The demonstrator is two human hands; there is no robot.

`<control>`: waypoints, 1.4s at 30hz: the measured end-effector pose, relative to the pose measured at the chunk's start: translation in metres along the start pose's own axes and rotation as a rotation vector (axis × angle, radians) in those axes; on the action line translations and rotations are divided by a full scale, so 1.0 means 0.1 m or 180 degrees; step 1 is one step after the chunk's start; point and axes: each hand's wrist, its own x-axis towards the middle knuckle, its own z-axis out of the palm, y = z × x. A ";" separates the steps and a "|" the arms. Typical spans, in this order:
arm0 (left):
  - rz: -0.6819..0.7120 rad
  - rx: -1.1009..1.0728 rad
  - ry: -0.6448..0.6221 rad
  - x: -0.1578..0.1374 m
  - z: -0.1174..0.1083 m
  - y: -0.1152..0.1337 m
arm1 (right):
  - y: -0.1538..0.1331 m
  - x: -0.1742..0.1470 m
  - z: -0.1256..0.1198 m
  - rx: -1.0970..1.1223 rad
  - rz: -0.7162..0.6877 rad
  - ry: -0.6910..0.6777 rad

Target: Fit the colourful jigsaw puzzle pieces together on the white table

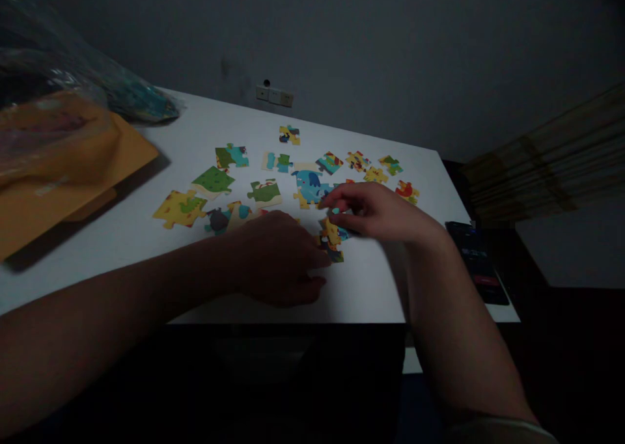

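- Left hand (280,258) is lying palm-down on the white counter (146,242), fingers pressed loosely together and pointing right; fingertips are touching the left edge of a yellow-blue puzzle piece (333,239).
- Right hand (375,213) is coming in from the right, fingers curled and pinching toward the top of that same piece; cannot tell for sure whether thumb and forefinger are actually closing on it, too dark.
- Key relation: the piece is sitting between the two hands, just right of the left fingertips and just below-left of the right fingertips. Its long axis is running roughly away from the person, slightly tilted. Both hands are about equally near; the right one is sitting over it, the left only beside it.
- A blue dinosaur piece (310,187) is lying just beyond the right fingertips, near but apart from the worked piece.
- Loose pieces are spreading in a band across the far counter: a green piece (213,181), a yellow piece (180,208), a red-yellow piece (407,191) at the right end.
- Containers: a clear plastic bag (73,86) is lying at the far left over an orange box (63,164); something teal is showing inside the bag, contents otherwise unreadable.
- A dark phone (477,262) is resting at the counter's right edge, well apart from the hands.
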 end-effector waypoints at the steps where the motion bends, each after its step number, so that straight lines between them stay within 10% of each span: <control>1: 0.0038 0.0070 -0.0110 0.01 0.01 0.02 | 0.00 0.02 0.03 -0.0003 -0.0002 -0.0054; 16: -0.0268 0.0267 -0.0247 0.08 0.02 -0.09 | -0.10 -0.06 -0.01 0.0024 0.0218 -0.1219; 42: 0.0065 0.0378 -0.0512 0.05 0.00 -0.09 | -0.07 -0.09 -0.05 0.0000 0.0319 -0.0979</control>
